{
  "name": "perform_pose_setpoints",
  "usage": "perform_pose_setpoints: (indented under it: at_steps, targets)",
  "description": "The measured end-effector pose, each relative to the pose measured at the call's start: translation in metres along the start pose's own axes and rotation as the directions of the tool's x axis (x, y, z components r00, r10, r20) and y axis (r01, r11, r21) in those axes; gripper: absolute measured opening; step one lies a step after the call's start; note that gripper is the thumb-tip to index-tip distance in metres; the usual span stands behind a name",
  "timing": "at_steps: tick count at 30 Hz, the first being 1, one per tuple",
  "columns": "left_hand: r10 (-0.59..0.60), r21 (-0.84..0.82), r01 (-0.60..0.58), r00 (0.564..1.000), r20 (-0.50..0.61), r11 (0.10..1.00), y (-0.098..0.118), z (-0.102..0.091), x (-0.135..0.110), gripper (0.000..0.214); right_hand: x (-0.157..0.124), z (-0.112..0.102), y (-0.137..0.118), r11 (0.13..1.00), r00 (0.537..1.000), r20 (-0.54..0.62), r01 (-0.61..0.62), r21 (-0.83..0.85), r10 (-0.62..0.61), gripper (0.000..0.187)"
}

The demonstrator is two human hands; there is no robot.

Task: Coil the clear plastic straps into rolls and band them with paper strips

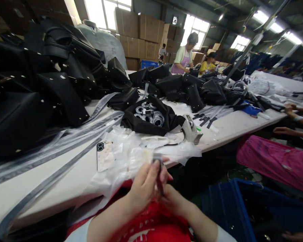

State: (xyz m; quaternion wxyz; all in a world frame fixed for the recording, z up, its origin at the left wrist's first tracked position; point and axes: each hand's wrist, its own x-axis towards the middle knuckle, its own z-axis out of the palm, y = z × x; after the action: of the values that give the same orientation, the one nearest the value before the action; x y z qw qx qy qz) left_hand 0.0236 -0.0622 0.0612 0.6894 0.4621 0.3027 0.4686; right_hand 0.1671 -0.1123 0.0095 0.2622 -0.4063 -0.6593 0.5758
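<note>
Both my hands are together over my red apron, just off the table's front edge. A narrow dark strap (pixel 159 185) runs between them, its upper end blurred. My left hand (pixel 145 181) pinches it near the top with the thumb. Lower down, my right hand (pixel 170 196) has its fingers closed around it. Thin white plastic sheets (pixel 131 154) lie on the table just beyond. A phone in a pale patterned case (pixel 104 156) rests to their left. Farther in, a black bag (pixel 133 124) holds several rolled clear-wrapped straps (pixel 158 118). A grey tape dispenser (pixel 190 129) stands beside it.
Black bags (pixel 63 90) pile high on the left. Long plastic-wrapped strips (pixel 53 171) cross the white table (pixel 75 181). Blue crates (pixel 233 198) and pink cloth (pixel 272 158) are at the right, with another person's hands (pixel 290 109) above. Two co-workers (pixel 183 58) (pixel 209 64) work farther back.
</note>
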Motion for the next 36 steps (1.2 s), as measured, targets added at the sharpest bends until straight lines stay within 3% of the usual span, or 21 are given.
perform_pose_setpoints:
  at_steps: [1,2,3,4,7,9,12,13,15,17,18,20,22,23,25,27,28,30,32,34,36]
  targets:
    - [0.174,0.172,-0.149,0.974,-0.142,0.974,-0.003,-0.011,0.006,0.045,-0.001,0.011,-0.001,0.999,0.994,0.106,0.004,0.040,-0.008,0.041]
    - [0.337,0.372,-0.246,0.919,-0.205,0.895,-0.008,-0.024,0.011,0.046,-0.005,0.017,-0.002,0.996,0.979,0.201,0.003,0.092,-0.022,0.042]
    - [0.433,0.546,-0.285,0.886,-0.164,0.788,-0.016,-0.037,0.015,0.049,-0.011,0.018,-0.002,0.987,0.968,0.248,-0.002,0.162,-0.039,0.044]
    - [0.451,0.663,-0.301,0.890,-0.062,0.685,-0.025,-0.050,0.017,0.051,-0.018,0.012,-0.003,0.972,0.966,0.252,-0.009,0.235,-0.052,0.048]
    - [0.249,0.786,-0.356,0.932,0.262,0.506,-0.053,-0.069,0.008,0.048,-0.033,-0.029,-0.004,0.946,0.996,0.088,-0.001,0.323,-0.029,0.060]
    - [0.128,0.789,-0.313,0.948,0.291,0.529,-0.064,-0.062,-0.004,0.049,-0.035,-0.063,-0.006,0.985,0.998,-0.070,0.005,0.175,0.007,0.057]
    - [-0.115,0.656,-0.055,0.970,0.214,0.753,-0.061,-0.035,-0.019,0.062,-0.029,-0.093,-0.010,0.968,0.927,-0.370,-0.038,-0.248,-0.059,0.034]
    - [-0.222,0.553,0.073,0.953,0.207,0.830,-0.055,-0.026,-0.021,0.066,-0.025,-0.094,-0.011,0.936,0.910,-0.398,-0.032,-0.350,-0.118,0.034]
    - [-0.390,0.292,0.318,0.890,0.237,0.902,-0.042,-0.009,-0.022,0.070,-0.016,-0.083,-0.011,0.905,0.934,-0.307,0.038,-0.423,-0.182,0.047]
    - [-0.413,0.054,0.413,0.877,0.244,0.909,-0.030,0.002,-0.018,0.070,-0.005,-0.060,-0.007,0.938,0.968,-0.194,0.085,-0.335,-0.157,0.035]
    - [-0.366,-0.025,0.379,0.908,0.204,0.925,-0.025,0.004,-0.015,0.068,0.000,-0.046,-0.004,0.961,0.978,-0.165,0.082,-0.262,-0.129,0.027]
    - [-0.164,-0.040,0.164,0.986,0.005,0.986,-0.020,0.002,-0.008,0.064,0.007,-0.018,0.001,0.994,0.993,-0.105,0.036,-0.098,-0.046,0.031]
    - [0.137,0.189,-0.103,0.975,-0.175,0.976,-0.022,-0.011,0.000,0.060,0.004,0.000,0.002,0.998,0.996,0.076,-0.049,0.051,0.045,0.038]
    - [0.270,0.354,-0.197,0.948,-0.169,0.914,-0.025,-0.019,0.003,0.060,-0.002,0.004,0.001,0.990,0.979,0.190,-0.097,0.104,0.076,0.041]
    - [0.383,0.626,-0.328,0.922,0.051,0.707,-0.033,-0.035,0.005,0.067,-0.018,-0.002,-0.002,0.962,0.941,0.328,-0.164,0.217,0.086,0.049]
    - [0.288,0.741,-0.419,0.907,0.309,0.525,-0.041,-0.044,0.003,0.072,-0.034,-0.023,-0.004,0.930,0.957,0.281,-0.161,0.330,0.066,0.058]
    - [0.214,0.760,-0.433,0.901,0.378,0.485,-0.043,-0.044,0.001,0.071,-0.039,-0.038,-0.004,0.927,0.975,0.210,-0.143,0.346,0.072,0.060]
    - [0.065,0.776,-0.353,0.924,0.377,0.523,-0.045,-0.037,-0.004,0.067,-0.042,-0.068,-0.003,0.969,0.994,0.042,-0.109,0.222,0.102,0.054]
    - [-0.122,0.725,-0.119,0.955,0.271,0.679,-0.044,-0.025,-0.009,0.066,-0.038,-0.089,-0.001,0.993,0.988,-0.125,-0.102,-0.063,0.094,0.039]
    - [-0.329,0.554,0.164,0.920,0.212,0.816,-0.041,-0.015,-0.011,0.069,-0.033,-0.096,0.000,0.952,0.973,-0.228,-0.098,-0.290,0.030,0.043]
    - [-0.474,0.323,0.390,0.846,0.243,0.862,-0.036,-0.008,-0.011,0.072,-0.026,-0.087,0.004,0.929,0.974,-0.225,-0.063,-0.366,-0.022,0.060]
